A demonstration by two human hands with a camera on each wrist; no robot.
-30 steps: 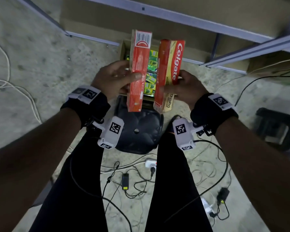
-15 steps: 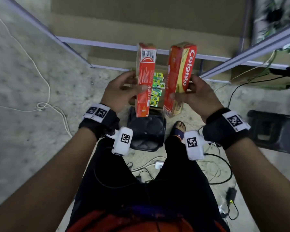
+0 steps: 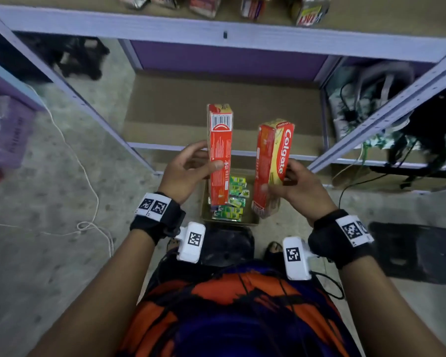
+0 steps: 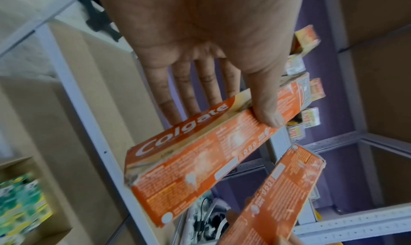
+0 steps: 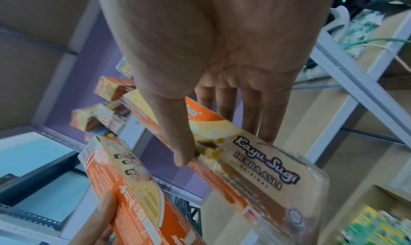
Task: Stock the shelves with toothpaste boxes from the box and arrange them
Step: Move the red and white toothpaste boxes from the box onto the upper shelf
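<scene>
The left hand (image 3: 188, 171) grips one red toothpaste box (image 3: 220, 153) upright; the right hand (image 3: 298, 188) grips another (image 3: 273, 166), slightly tilted, just beside it. Below them an open cardboard box (image 3: 205, 210) of green packs (image 3: 233, 202) sits on speckled concrete floor (image 3: 49, 253). A lavender metal shelf (image 3: 224, 34) above carries more boxes; cables (image 3: 70, 155) trail left.

carton (image 3: 252, 222) on floor, before shelf (image 3: 216, 119)
</scene>
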